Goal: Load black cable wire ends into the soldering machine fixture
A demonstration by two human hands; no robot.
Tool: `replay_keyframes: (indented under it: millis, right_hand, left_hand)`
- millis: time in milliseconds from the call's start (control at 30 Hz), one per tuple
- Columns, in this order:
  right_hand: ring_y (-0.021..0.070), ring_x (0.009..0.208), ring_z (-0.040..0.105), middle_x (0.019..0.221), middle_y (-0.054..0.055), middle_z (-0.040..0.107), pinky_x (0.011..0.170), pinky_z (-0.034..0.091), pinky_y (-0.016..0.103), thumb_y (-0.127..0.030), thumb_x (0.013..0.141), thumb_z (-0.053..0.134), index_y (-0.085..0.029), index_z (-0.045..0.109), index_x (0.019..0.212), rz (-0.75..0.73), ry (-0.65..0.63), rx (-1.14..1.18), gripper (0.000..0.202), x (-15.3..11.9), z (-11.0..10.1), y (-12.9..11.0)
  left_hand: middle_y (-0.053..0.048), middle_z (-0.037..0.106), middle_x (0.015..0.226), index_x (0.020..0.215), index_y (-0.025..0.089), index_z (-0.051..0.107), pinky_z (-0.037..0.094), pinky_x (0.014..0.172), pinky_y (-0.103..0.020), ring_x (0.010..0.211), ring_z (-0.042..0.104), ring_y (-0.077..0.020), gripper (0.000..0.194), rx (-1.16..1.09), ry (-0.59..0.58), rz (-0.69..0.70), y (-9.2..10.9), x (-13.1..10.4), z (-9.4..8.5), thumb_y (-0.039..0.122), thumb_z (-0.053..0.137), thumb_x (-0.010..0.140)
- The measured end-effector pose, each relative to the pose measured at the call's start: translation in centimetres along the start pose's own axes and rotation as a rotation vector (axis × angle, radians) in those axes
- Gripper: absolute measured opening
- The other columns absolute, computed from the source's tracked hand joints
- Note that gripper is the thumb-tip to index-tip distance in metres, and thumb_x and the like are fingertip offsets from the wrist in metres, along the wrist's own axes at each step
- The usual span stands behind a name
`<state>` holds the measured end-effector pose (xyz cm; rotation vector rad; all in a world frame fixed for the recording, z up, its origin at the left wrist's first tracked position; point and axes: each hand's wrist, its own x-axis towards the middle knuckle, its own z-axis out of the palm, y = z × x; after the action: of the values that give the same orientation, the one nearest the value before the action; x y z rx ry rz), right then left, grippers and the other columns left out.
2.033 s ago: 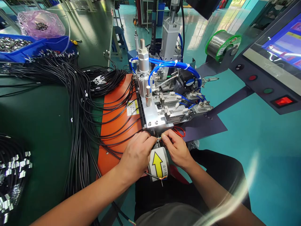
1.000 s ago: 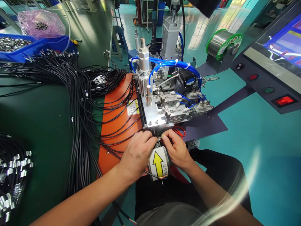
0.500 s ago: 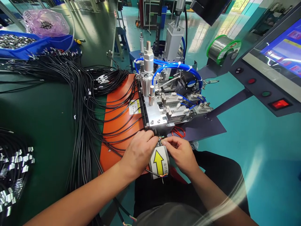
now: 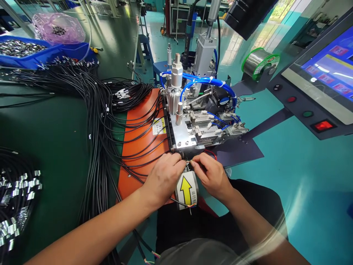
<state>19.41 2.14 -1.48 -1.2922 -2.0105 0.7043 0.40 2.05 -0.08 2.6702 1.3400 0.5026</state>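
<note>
Both hands meet at the front of the machine, just above a white plate with a yellow arrow (image 4: 186,188). Fingers curled and pinched, my left hand (image 4: 165,176) grips the end of a black cable, which its fingers mostly cover. Opposite it, my right hand (image 4: 211,173) pinches thin coloured wires (image 4: 188,162) between thumb and forefinger. A small dark holder (image 4: 187,168) lies under the fingertips. Another cable with bare coloured wire ends (image 4: 191,205) passes beneath my left hand and rests across the arrow plate.
Black cables (image 4: 96,147) run in a thick bundle over the green table (image 4: 60,147) and across an orange panel (image 4: 135,143). The machine (image 4: 179,125) carries blue air hoses. A solder spool (image 4: 259,63) and control panel (image 4: 317,99) stand right. A blue bin (image 4: 55,55) holds metal parts.
My right hand has risen slightly, its fingers closing in on the wires. My left hand stays nearly in place. The whole view has shifted a little.
</note>
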Motion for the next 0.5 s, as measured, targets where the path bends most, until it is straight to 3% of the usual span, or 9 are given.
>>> replay_keyframes:
  millis: [233, 367, 500]
  right_hand:
    - [0.0168, 0.079, 0.060, 0.084, 0.002, 0.063, 0.073, 0.046, 0.028, -0.022, 0.096, 0.048, -0.021, 0.061, 0.090, 0.087, 0.023, 0.036, 0.014, -0.08, 0.36, 0.39]
    - [0.0193, 0.099, 0.062, 0.104, 0.005, 0.067, 0.087, 0.048, 0.031, -0.026, 0.097, 0.046, -0.022, 0.063, 0.110, 0.095, 0.027, 0.093, 0.021, 0.20, 0.05, 0.45]
    - [0.0193, 0.101, 0.063, 0.105, 0.006, 0.068, 0.091, 0.048, 0.031, -0.024, 0.097, 0.046, -0.022, 0.065, 0.110, 0.082, -0.015, 0.098, 0.023, 0.75, -0.22, 0.08]
  left_hand:
    - [-0.005, 0.056, 0.082, 0.088, 0.015, 0.066, 0.044, 0.069, -0.032, 0.075, 0.048, -0.0198, 0.019, 0.002, 0.019, 0.006, -0.08, 0.06, 0.10, 0.012, 0.048, 0.093]
    - [-0.005, 0.057, 0.084, 0.087, 0.015, 0.065, 0.044, 0.071, -0.032, 0.077, 0.049, -0.0200, 0.019, -0.005, 0.019, 0.014, -0.12, 0.07, 0.17, 0.012, 0.047, 0.093]
    - [-0.006, 0.057, 0.085, 0.087, 0.015, 0.064, 0.044, 0.071, -0.032, 0.078, 0.050, -0.0198, 0.020, -0.008, 0.020, 0.013, -0.12, 0.02, 0.14, 0.011, 0.046, 0.093]
